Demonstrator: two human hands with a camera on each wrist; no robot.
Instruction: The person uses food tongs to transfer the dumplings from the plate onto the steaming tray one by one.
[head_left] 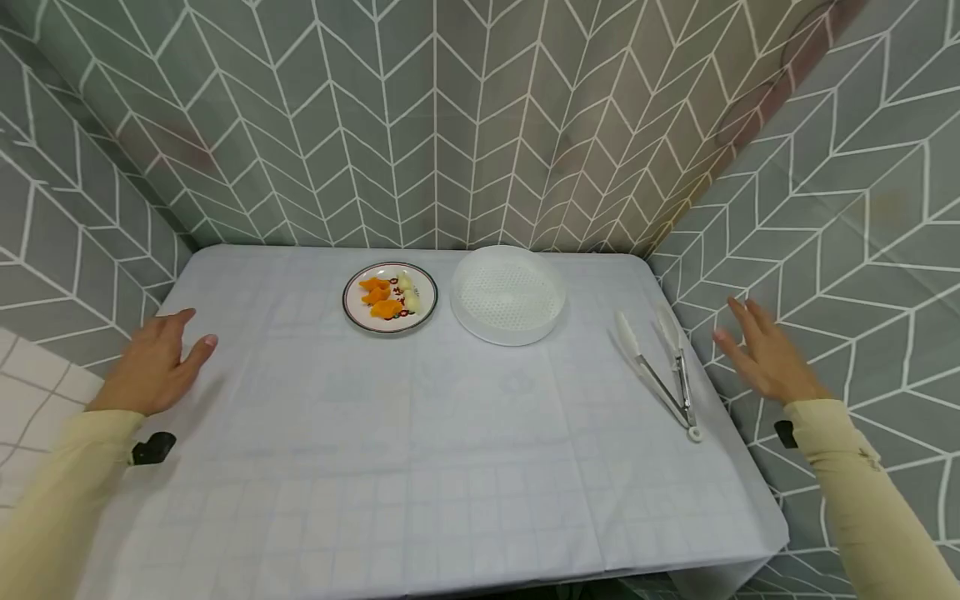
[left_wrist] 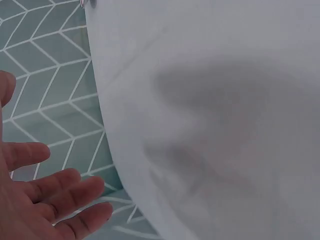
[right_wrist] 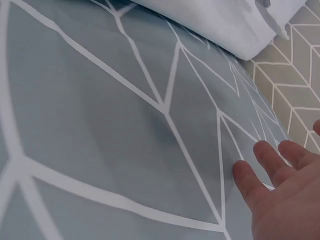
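Note:
My left hand hovers over the left edge of the table, fingers loosely spread and holding nothing. Beyond the table's right edge, my right hand is in the air, also with nothing in it. Nearest to it lie white-tipped metal tongs, their arms spread apart. A round white perforated dish sits at the back middle. Left of the dish, a dark-rimmed plate carries several small orange pieces and pale yellowish pieces. The left wrist view shows the left fingers slightly bent.
A white cloth covers the table. Grey chevron-patterned curtains stand close behind and on both sides. The table's right edge is near the right-hand curtain. White tiles show at the far left.

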